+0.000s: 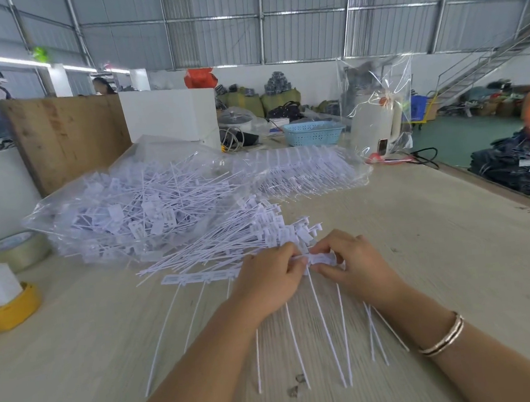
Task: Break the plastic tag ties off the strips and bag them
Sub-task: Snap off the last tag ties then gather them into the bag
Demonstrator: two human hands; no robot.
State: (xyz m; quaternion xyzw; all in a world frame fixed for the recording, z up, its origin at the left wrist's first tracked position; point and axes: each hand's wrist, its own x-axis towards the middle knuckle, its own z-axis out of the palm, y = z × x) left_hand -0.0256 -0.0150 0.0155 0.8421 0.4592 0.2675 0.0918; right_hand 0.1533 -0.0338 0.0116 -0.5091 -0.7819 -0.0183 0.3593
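White tag ties [216, 246], pale wood-grain table [422, 251], blue basket [313, 132] (lattice-patterned), yellow holder [7, 314]

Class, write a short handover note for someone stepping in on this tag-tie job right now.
Left hand and right hand both pinch the strip at its right end, tails pointing toward you.
Loose ties lie piled just behind the hands; the clear bag of ties sits back left, uncut strips back right.
Done: many ties bagged.
Left: finish this strip, bag the pile, then the remaining strips.
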